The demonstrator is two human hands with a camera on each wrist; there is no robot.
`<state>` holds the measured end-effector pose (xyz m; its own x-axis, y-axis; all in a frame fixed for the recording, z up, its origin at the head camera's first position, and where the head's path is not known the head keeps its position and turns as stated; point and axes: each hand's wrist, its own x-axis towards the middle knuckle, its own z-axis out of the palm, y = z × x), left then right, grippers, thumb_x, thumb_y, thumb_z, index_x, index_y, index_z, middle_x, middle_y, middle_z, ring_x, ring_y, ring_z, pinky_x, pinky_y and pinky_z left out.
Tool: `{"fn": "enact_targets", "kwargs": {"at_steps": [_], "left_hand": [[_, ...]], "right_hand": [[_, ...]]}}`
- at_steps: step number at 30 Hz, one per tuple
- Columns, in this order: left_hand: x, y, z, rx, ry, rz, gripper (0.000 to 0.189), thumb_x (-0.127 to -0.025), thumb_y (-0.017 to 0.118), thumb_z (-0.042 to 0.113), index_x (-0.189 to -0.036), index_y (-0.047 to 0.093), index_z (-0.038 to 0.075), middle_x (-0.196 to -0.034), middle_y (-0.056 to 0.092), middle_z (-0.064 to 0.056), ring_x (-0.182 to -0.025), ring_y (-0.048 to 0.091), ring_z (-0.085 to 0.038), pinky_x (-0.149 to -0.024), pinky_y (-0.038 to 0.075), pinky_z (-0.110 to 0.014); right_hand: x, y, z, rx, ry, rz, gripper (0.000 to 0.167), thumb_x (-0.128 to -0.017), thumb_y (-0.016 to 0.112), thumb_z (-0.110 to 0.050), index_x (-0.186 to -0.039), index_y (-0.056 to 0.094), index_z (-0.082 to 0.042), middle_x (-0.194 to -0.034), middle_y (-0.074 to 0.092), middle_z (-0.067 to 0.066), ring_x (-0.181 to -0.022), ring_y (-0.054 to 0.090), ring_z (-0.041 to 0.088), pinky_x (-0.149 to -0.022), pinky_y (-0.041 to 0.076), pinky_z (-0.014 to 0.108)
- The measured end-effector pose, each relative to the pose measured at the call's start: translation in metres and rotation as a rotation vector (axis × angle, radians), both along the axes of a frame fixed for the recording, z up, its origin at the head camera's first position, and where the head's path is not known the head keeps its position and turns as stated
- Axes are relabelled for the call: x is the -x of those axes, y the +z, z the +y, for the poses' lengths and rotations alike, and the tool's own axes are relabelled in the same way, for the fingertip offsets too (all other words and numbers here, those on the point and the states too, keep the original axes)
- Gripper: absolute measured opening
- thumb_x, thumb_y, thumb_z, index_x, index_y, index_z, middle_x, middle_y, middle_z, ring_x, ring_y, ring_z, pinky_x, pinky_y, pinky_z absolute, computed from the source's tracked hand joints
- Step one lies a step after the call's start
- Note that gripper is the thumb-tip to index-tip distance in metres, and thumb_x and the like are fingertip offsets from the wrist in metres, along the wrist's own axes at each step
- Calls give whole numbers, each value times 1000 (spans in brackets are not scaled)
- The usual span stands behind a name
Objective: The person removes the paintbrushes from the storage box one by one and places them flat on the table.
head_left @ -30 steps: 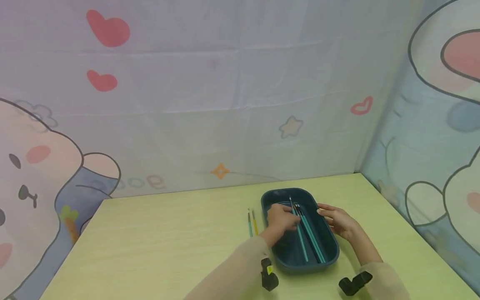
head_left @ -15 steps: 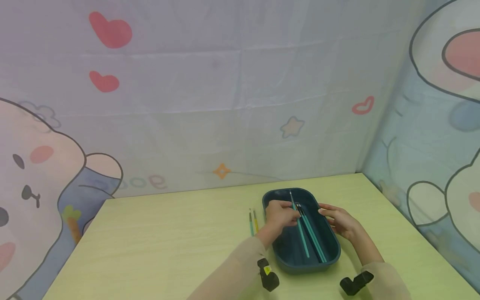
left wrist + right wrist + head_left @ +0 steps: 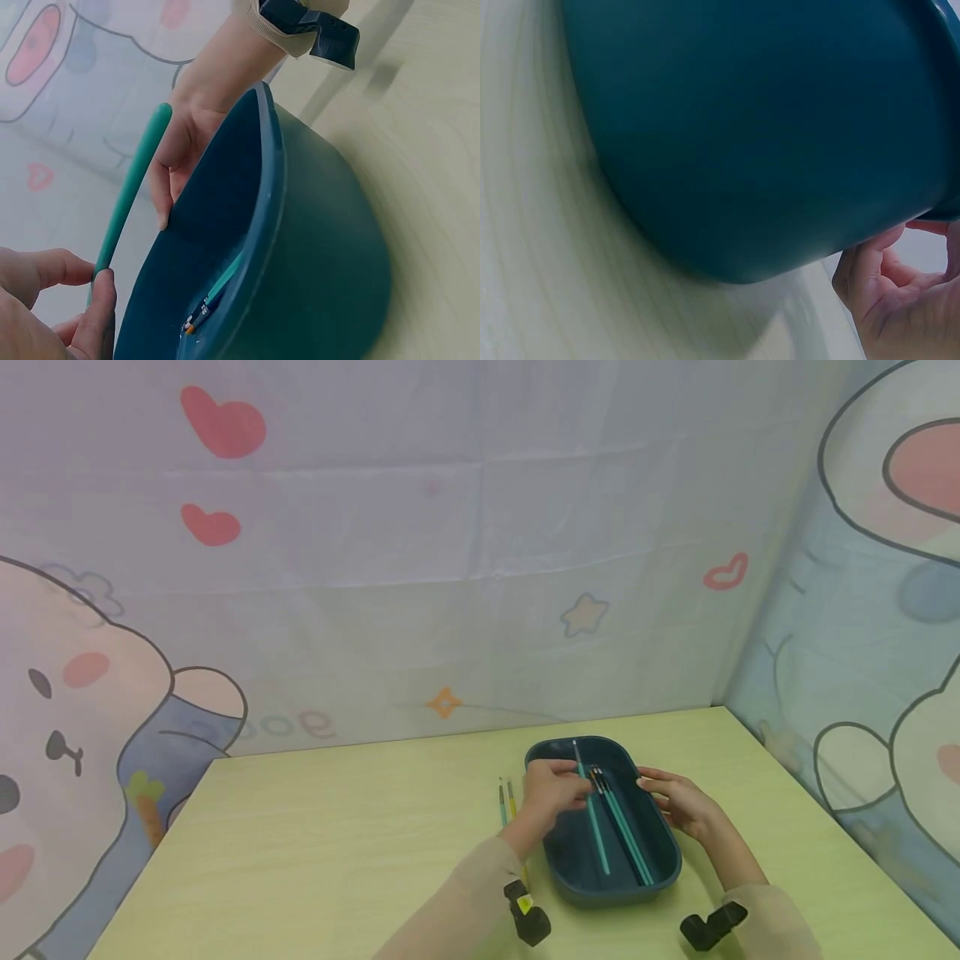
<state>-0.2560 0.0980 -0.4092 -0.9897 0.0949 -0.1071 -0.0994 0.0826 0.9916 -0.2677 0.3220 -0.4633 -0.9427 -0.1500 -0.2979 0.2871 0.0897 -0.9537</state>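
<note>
My left hand (image 3: 551,789) pinches a teal-handled paintbrush (image 3: 597,837) between thumb and fingers, above the dark blue plastic tub (image 3: 573,860). In the left wrist view the handle of this paintbrush (image 3: 135,180) slants up beyond the tub's rim. Several more teal paintbrushes (image 3: 628,835) lie together inside, along the right side. At the tub's right rim, my right hand (image 3: 684,806) holds the edge with its fingers. The right wrist view shows the fingers (image 3: 870,259) curled against the outer wall, under the rim.
Left of the tub, a teal paintbrush (image 3: 502,806) and a yellow paintbrush (image 3: 512,800) lie on the light wooden table (image 3: 337,843), partly hidden by the left arm. A printed cloth backdrop (image 3: 375,568) stands behind the table, another along the right.
My left hand has shifted slightly left with the pinched paintbrush, which now sits farther from the other brushes and a little higher. The right hand stays at the rim.
</note>
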Motion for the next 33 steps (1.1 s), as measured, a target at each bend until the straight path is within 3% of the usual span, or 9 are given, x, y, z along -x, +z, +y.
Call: {"fn": "enact_targets", "kwargs": {"at_steps": [4, 11, 21, 33], "left_hand": [[-1, -2, -4, -10, 5, 5, 39, -78, 67, -5, -116, 63, -8, -91, 72, -16, -73, 73, -29, -61, 62, -29], [-2, -6, -11, -35, 2, -4, 41, -78, 68, -5, -118, 62, -9, -92, 71, -16, -67, 71, -18, -63, 62, -28], [-2, -10, -19, -29, 19, -33, 45, -78, 68, -5, -122, 61, -6, -97, 72, -16, -74, 73, -22, -64, 62, -30], [-3, -10, -30, -53, 46, -23, 46, -76, 68, -4, -121, 62, -7, -98, 70, -16, -61, 68, -11, -61, 62, -28]], "right_hand": [[1, 0, 0, 7, -1, -2, 66, -97, 55, -27, -149, 25, 1, -110, 57, -6, -88, 62, 5, -71, 57, 22], [1, -1, 0, 24, -3, -6, 66, -97, 55, -26, -149, 25, 1, -106, 57, -8, -85, 63, 4, -69, 57, 21], [0, 1, 0, 25, 8, -4, 68, -97, 55, -26, -150, 23, 2, -103, 60, -11, -87, 62, 4, -70, 57, 21], [-1, 2, 0, 34, 12, 0, 66, -97, 55, -25, -149, 25, 2, -99, 61, -12, -85, 63, 3, -70, 57, 21]]}}
